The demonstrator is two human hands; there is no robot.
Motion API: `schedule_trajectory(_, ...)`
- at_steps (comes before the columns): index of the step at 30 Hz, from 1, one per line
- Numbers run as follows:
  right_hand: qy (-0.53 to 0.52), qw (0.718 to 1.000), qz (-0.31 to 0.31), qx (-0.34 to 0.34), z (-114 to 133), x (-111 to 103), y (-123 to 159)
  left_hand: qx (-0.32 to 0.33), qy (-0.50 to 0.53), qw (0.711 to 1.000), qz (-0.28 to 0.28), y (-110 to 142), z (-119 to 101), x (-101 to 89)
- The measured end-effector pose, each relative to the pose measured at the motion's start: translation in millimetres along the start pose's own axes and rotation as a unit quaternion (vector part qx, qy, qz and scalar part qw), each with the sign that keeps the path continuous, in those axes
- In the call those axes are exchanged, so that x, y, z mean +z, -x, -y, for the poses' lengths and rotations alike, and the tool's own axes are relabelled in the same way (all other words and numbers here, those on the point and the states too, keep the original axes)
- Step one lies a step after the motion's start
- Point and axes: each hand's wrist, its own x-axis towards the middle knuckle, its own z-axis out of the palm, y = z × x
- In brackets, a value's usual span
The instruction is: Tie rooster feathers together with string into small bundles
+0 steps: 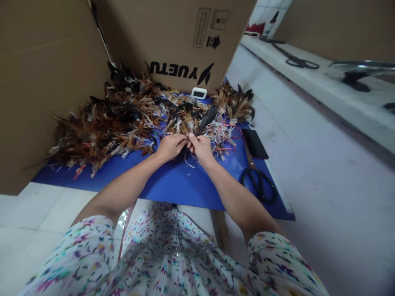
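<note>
My left hand [171, 147] and my right hand [201, 149] meet over the near part of the pile, fingertips pinched close together. Between them is a small bunch of brown feathers [187, 125], its lower ends hidden by my fingers. One long black feather [207, 117] sticks up just above my right hand; I cannot tell whether it belongs to the bunch. A thin white strip [189, 161] hangs or lies below my hands. To the left spreads a big heap of brown and black feathers [101, 127], with pale ties showing among them.
Everything lies on a blue sheet [182, 185]. Black-handled scissors [259, 185] and a dark phone [254, 143] are at the right. Behind the heap stand a small white digital display [199, 93] and a cardboard box [179, 37]. Another pair of scissors [300, 62] rests on a ledge.
</note>
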Motion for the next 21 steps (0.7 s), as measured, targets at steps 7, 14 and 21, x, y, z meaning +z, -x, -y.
schedule_trajectory(7, -0.093, 0.994, -0.051, 0.038, 6, -9, -11, -0.004, 0.000, 1.000, -0.002, -1, 1, -7.1)
schedule_trajectory(14, -0.053, 0.998, 0.000, 0.022, -2, -5, -12, -0.038, 0.061, 0.997, 0.014, -1, -4, -3.4)
schedule_trajectory(21, 0.020, 1.000, 0.009, -0.009, -5, -5, -14, -0.138, 0.195, 0.968, 0.074, -4, 2, -5.2)
